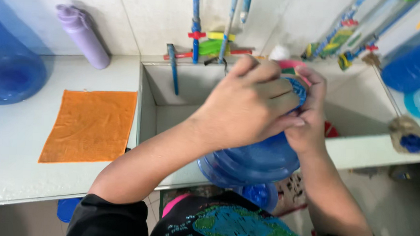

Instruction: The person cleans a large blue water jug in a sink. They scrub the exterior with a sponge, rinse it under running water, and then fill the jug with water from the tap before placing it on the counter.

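A large blue water jug [253, 163] leans against my body over the front edge of a white tiled sink [356, 152]. My left hand [246, 108] wraps over its blue cap [298, 89] from above, fingers closed around the neck. My right hand [308, 113] grips the same cap from the right side, thumb and fingers pressed on it. Most of the cap is hidden under both hands.
An orange cloth [91, 126] lies on the white counter at left, with a purple bottle [82, 34] behind it and another blue jug [9, 64] at far left. Blue-handled tools [194, 26] hang on the wall. More blue jugs [416, 66] sit at right.
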